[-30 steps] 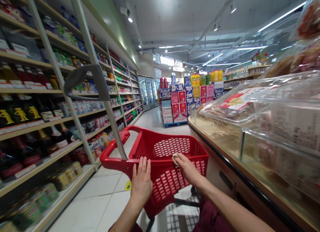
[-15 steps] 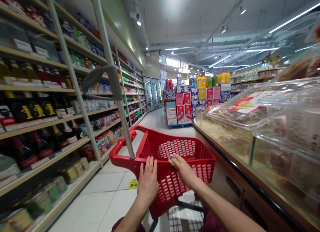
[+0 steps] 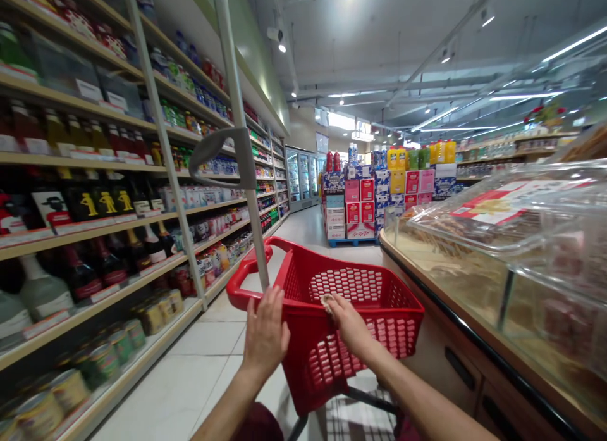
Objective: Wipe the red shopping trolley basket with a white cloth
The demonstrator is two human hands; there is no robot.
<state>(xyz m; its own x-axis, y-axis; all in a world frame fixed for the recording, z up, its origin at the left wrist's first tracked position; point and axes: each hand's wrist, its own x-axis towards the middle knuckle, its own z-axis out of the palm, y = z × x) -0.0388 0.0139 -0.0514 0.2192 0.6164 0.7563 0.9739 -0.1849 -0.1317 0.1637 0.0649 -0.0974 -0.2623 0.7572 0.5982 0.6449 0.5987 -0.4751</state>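
Observation:
In front of me stands a red plastic shopping cart (image 3: 313, 346) with a perforated basket. My left hand (image 3: 266, 333) lies flat against its side near the handle end, fingers stretched out. My right hand (image 3: 348, 324) is closed on a small crumpled whitish cloth (image 3: 327, 303), pressed at the basket's upper rim. A grey metal pole (image 3: 244, 143) with a grey loop grip (image 3: 225, 159) rises from the cart's handle end. The basket's inside shows only in part.
Shelves of bottles and cans (image 3: 109, 226) line the left side. On the right a wooden counter (image 3: 441, 314) with clear plastic food boxes (image 3: 493, 204) stands close to the cart. Ahead, stacked drink cartons (image 3: 360, 200) sit on a blue pallet, with glass-door fridges (image 3: 301, 175) farther back.
My left hand has slid left along the cart's side toward the handle end. My right hand keeps the cloth at the rim. The whole view has shifted, moving the scene slightly rightward.

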